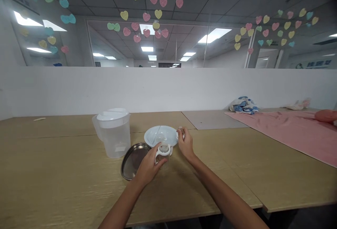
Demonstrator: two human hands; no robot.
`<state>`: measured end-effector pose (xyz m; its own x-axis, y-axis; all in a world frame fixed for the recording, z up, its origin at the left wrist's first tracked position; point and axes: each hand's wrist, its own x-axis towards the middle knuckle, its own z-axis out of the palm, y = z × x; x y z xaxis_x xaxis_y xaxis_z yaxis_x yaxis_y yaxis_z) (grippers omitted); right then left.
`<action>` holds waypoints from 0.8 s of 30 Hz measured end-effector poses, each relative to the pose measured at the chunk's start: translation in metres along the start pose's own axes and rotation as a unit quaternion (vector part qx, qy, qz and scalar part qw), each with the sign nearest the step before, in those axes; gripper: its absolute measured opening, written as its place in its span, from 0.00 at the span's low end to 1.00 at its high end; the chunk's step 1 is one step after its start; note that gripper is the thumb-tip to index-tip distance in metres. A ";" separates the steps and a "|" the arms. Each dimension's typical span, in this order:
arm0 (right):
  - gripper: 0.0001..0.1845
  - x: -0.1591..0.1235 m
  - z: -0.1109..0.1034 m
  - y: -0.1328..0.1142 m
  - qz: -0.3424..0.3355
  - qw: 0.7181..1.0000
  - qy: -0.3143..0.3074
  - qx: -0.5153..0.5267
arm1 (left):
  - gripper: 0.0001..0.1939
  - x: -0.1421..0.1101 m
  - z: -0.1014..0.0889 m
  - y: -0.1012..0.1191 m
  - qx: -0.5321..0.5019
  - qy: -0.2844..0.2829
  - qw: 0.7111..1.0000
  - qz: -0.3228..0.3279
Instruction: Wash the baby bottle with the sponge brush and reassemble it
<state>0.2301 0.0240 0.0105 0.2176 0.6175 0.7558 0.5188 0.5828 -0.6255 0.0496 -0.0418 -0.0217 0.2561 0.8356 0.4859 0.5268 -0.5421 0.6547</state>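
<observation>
My left hand is wrapped round a small clear bottle with white side handles, which looks like a baby bottle. Its threaded mouth is uncovered and faces up. To the right of it, my right hand pinches a small white-and-clear piece, apparently the bottle's top, partly hidden by the fingers. Just behind the bottle sits a pale blue-white bowl with a clear dome-like piece in it. A shiny metal tray lies left of the bottle, close to my left hand.
A translucent lidded pitcher stands to the left on the wooden table. On the right lie a pink cloth, a grey mat and a crumpled blue-and-white cloth. A low white wall backs the table.
</observation>
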 end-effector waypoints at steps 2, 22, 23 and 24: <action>0.12 0.001 -0.001 0.000 0.005 1.000 0.006 0.010 | 0.30 0.000 0.000 0.000 0.004 0.001 1.000 0.002; 0.15 0.000 0.000 -0.006 0.033 0.987 -0.011 0.156 | 0.30 0.000 -0.001 0.003 0.016 -0.004 1.000 -0.003; 0.15 0.000 0.000 -0.006 0.029 0.989 -0.008 0.146 | 0.30 0.000 -0.001 0.003 0.015 -0.004 1.000 -0.004; 0.16 -0.001 0.000 -0.007 0.024 0.991 -0.004 0.131 | 0.30 0.000 0.000 0.003 0.014 -0.003 1.000 -0.005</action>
<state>0.2266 0.0192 0.0146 0.2292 0.6510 0.7237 0.2760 0.6695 -0.6897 0.0505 -0.0436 -0.0199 0.2557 0.8416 0.4758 0.5521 -0.5311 0.6428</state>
